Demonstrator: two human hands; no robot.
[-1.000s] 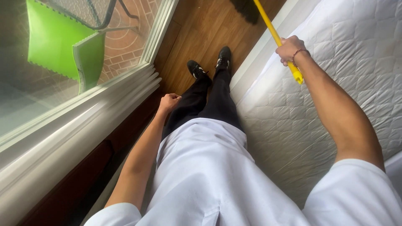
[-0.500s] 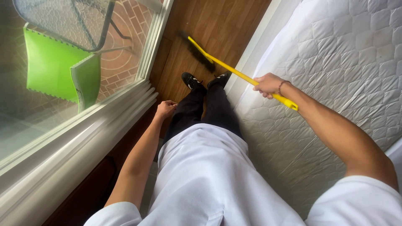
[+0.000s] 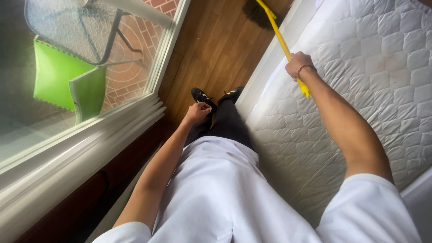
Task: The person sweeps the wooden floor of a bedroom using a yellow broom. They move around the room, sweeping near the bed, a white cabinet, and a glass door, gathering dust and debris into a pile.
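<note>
The right hand point(image 3: 299, 65) was closed around the yellow handle point(image 3: 284, 47) of a broom, with the fingers wrapped fully about it near its rear end; a short length of handle projected behind the hand. A thin bracelet point(image 3: 305, 68) circled the right wrist. The handle ran diagonally forward and to the left, above the near edge of the mattress point(image 3: 373, 85), and met the dark broom head point(image 3: 257, 13) at the top edge of the view. The broom head sat over the wooden floor point(image 3: 216, 49), in the strip between the bed and the window wall. Whether the bristles touched the floor could not be determined.

The left hand point(image 3: 198, 112) was curled into a loose fist with the fingers folded in and held nothing. It hung beside the left thigh, above the 2 black shoes point(image 3: 202, 96), which stood on the floor close to the mattress edge.

The person wore a white top point(image 3: 216, 193) and dark trousers point(image 3: 227, 123). The mattress was white and quilted, and it filled the right side of the view. A white window frame point(image 3: 90, 139) ran along the left side of the floor strip. Through the glass, a green chair point(image 3: 67, 81) and a glass-topped table point(image 3: 72, 27) stood on brick paving point(image 3: 130, 67).
</note>
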